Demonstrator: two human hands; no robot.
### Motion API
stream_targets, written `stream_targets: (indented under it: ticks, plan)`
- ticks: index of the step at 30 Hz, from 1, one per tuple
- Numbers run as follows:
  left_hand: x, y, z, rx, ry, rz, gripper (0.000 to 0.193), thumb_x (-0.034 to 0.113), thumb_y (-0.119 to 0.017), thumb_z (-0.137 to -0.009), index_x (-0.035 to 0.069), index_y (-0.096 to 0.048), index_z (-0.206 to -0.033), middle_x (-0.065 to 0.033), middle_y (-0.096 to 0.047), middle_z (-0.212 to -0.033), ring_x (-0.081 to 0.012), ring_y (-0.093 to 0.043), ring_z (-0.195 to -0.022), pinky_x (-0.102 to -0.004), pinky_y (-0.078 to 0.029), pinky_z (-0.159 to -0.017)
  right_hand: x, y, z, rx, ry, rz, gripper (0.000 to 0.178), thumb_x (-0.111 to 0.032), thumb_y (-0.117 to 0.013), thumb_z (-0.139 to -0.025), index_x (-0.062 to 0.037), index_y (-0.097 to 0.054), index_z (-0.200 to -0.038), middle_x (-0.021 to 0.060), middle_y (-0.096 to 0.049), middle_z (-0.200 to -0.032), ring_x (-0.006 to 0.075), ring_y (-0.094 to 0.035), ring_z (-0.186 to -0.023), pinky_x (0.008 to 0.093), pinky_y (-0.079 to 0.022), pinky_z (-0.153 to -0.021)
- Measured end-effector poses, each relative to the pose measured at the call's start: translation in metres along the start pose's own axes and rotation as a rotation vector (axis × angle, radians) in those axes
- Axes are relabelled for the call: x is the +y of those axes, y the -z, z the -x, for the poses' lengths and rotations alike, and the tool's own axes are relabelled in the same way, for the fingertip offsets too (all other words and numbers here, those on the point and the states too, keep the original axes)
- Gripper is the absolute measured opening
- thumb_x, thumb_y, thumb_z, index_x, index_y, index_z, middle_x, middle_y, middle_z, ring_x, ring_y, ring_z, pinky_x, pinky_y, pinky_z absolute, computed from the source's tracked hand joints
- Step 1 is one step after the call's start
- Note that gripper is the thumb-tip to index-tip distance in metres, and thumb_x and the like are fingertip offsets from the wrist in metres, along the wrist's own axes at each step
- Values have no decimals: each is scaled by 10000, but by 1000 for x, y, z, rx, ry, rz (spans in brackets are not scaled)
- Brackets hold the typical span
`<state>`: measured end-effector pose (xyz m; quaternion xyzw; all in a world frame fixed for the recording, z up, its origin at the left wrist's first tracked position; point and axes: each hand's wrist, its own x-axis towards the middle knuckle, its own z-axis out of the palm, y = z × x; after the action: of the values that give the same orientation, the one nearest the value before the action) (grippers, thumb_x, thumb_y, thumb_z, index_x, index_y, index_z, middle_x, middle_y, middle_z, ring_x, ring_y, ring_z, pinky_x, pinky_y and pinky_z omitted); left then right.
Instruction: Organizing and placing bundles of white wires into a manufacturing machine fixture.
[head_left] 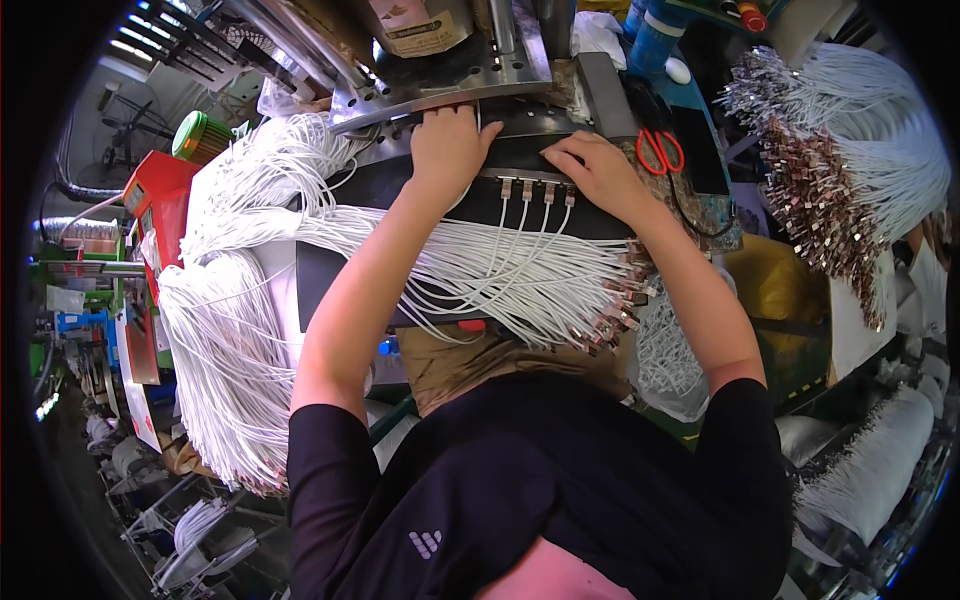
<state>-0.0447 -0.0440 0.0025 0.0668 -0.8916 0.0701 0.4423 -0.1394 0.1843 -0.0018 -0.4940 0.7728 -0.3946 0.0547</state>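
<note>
My left hand reaches to the front edge of a perforated metal plate, thumb held apart. Its fingertips are hidden there, and a thin white cable runs up beside it, so a grip cannot be made out. My right hand rests, fingers loosely apart and holding nothing visible, over a black work surface. Just below it, several white cables with coppery connectors hang in a row from a narrow metal strip. A thick bundle of white cables lies across beneath my forearms, connector ends to the right.
Red-handled scissors lie right of my right hand. More white cables drape at the left, and a large heap with coppery ends sits at the far right. Metal posts and a cardboard box stand on the plate.
</note>
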Motion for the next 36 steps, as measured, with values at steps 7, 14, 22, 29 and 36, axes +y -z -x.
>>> stream_targets:
  ticks: [7, 14, 22, 29, 36]
  plan:
    - [-32, -12, 9, -400, 117, 55, 265, 328, -638, -890, 72, -697, -919, -169, -693, -788, -355, -687, -674, -445, -557, -584, 5, -1, 2, -17, -98, -146, 258, -259, -600, -950, -53, -718, -1051, 117, -670, -983, 304, -620, -969, 374, -481, -867]
    - [-36, -1, 7, -513, 249, 28, 256, 311, -622, -889, 68, -696, -917, -179, -698, -805, -357, -692, -698, -455, -559, -607, -2, -4, 3, -54, 0, 7, 249, -204, -602, -951, -63, -711, -1124, 100, -627, -948, 259, -597, -977, 343, -460, -870]
    - [-32, 9, 23, -548, 256, 92, 298, 330, -595, -896, 48, -671, -835, -186, -689, -788, -369, -684, -757, -480, -539, -666, -2, -1, 9, -136, 46, 133, 267, -205, -626, -928, -92, -711, -1155, 98, -558, -880, 265, -558, -958, 356, -440, -851]
    - [-23, 43, 1, -629, 298, 176, 314, 322, -573, -912, 35, -666, -825, -196, -680, -770, -389, -673, -765, -496, -527, -666, -6, 13, 21, -175, -17, 148, 265, -189, -620, -933, -106, -712, -1167, 97, -536, -856, 271, -549, -926, 357, -436, -826]
    - [-3, 29, 13, -617, 194, 295, 335, 298, -548, -926, 14, -671, -798, -214, -671, -767, -406, -661, -757, -503, -523, -664, -6, 7, -10, -2, 144, 196, 220, -169, -597, -946, -51, -688, -1108, 134, -610, -989, 326, -589, -970, 397, -472, -835]
